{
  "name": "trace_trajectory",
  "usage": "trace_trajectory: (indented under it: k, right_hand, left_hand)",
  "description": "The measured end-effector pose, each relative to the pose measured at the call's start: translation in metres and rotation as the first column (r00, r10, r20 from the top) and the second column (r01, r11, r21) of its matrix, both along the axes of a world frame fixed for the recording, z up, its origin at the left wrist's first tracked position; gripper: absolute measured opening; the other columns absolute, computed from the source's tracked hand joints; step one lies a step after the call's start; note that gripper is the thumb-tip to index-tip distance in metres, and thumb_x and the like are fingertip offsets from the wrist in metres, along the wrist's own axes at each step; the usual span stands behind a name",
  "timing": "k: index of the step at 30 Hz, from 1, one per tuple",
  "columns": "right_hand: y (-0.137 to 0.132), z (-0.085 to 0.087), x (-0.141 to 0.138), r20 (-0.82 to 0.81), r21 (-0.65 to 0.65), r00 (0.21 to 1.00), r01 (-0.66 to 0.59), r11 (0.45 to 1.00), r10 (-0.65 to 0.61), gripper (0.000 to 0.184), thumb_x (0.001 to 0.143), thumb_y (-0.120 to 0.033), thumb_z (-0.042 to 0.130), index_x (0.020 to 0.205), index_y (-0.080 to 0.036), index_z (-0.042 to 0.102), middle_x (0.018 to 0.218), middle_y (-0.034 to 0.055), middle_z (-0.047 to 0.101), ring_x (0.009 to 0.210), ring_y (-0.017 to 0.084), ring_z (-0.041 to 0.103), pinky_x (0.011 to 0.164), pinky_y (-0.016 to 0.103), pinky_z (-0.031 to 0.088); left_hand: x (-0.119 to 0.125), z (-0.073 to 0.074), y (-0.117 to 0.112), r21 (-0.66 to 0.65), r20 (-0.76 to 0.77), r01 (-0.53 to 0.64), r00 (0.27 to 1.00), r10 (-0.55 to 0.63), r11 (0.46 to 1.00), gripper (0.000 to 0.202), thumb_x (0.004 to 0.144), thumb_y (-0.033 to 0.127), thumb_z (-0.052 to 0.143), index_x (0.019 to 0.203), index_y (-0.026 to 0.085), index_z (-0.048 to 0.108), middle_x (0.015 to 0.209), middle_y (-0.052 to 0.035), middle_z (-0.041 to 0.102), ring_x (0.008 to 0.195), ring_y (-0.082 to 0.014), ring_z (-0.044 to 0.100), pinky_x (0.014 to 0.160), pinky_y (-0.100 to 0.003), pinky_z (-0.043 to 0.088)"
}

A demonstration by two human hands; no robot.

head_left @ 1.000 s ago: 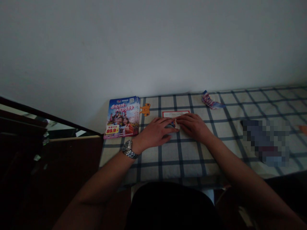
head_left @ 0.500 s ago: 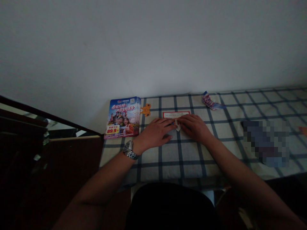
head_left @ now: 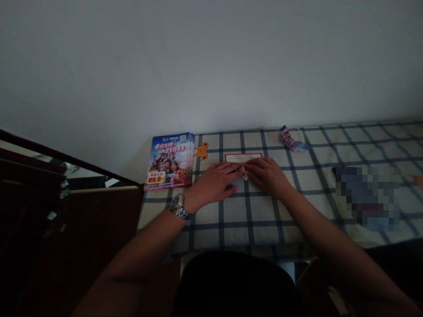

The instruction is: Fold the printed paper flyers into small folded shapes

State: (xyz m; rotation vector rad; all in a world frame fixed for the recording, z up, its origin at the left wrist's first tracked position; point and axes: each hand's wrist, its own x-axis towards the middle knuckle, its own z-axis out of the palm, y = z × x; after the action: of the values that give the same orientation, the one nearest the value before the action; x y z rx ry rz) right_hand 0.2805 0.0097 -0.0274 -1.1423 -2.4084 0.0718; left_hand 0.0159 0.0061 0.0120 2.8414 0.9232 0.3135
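Centrally, a red-bordered sheet of paper (head_left: 243, 156) lies on the checked cloth (head_left: 234, 224), partly hidden beneath the person's fingertips. Its visible far strip has its long axis running left to right, roughly in line with the wall (head_left: 211, 66) behind, while a small pale tip between the hands points back toward the person; I cannot tell whether the tip belongs to the same sheet. The left hand (head_left: 216, 181) is spread palm down, fingers reaching right across the paper's near part and thumb held apart from them. The right hand (head_left: 267, 175) meets it from the other side, fingers drawn together and bent, their tips at the paper; whether they pinch it or only press, I cannot tell. Both forearms come in from the lower corners and slant inward, the left wrist wearing a metal watch (head_left: 180, 207). Left of the hands sits a stack of printed leaflets (head_left: 169, 162), with an orange bear figure (head_left: 201, 151) just beside it. Farther right, near the wall, is a creased strip of printed paper (head_left: 292, 140), and nearer the person lies a dark, pixelated object (head_left: 358, 193).
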Motion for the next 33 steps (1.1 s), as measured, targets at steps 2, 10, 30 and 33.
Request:
trace_trajectory:
  k: [2,10,30,33]
  right_hand:
    - [0.0003,-0.0005,-0.0003,0.001,0.004,1.000,0.002,1.000,-0.002,0.032,0.105,-0.033,0.058,0.132,-0.023,0.071,0.127,0.0108,0.072,0.114,0.031,0.064,0.097,0.050,0.054]
    - [0.0005,-0.0021,-0.0010,-0.014,0.011,1.000,0.013,1.000,-0.012,0.035,0.103,-0.034,0.060,0.135,-0.025,0.070,0.129,0.0117,0.071,0.113,0.032,0.063,0.097,0.052,0.054]
    - [-0.0027,0.0006,-0.0039,0.017,-0.018,0.999,0.048,0.999,-0.047,0.036,0.104,-0.036,0.060,0.136,-0.024,0.069,0.125,0.0125,0.070,0.113,0.032,0.062,0.098,0.051,0.053]
    - [-0.0037,0.0016,-0.0046,0.018,-0.020,0.999,0.051,0.999,-0.050,0.039,0.102,-0.042,0.063,0.136,-0.024,0.069,0.127,0.0129,0.069,0.115,0.033,0.062,0.098,0.050,0.053]
  left_hand:
    - [0.0000,0.0003,-0.0001,-0.014,0.002,0.001,1.000,-0.001,1.000,0.051,0.099,0.035,0.066,0.148,0.026,0.055,0.162,-0.0074,0.049,0.146,-0.0277,0.048,0.119,-0.048,0.041]
    - [0.0006,0.0021,-0.0009,-0.035,0.020,0.002,1.000,-0.002,0.999,0.050,0.099,0.034,0.066,0.148,0.027,0.055,0.162,-0.0078,0.048,0.146,-0.0286,0.048,0.120,-0.049,0.042]
    - [-0.0004,0.0011,0.0005,-0.067,0.069,0.008,0.998,-0.004,0.998,0.050,0.098,0.033,0.070,0.146,0.028,0.057,0.161,-0.0067,0.049,0.146,-0.0281,0.049,0.123,-0.049,0.041]
    - [-0.0005,0.0007,0.0006,-0.077,0.062,-0.004,0.998,0.009,0.997,0.050,0.098,0.033,0.070,0.146,0.028,0.057,0.162,-0.0064,0.048,0.147,-0.0278,0.049,0.123,-0.049,0.041]
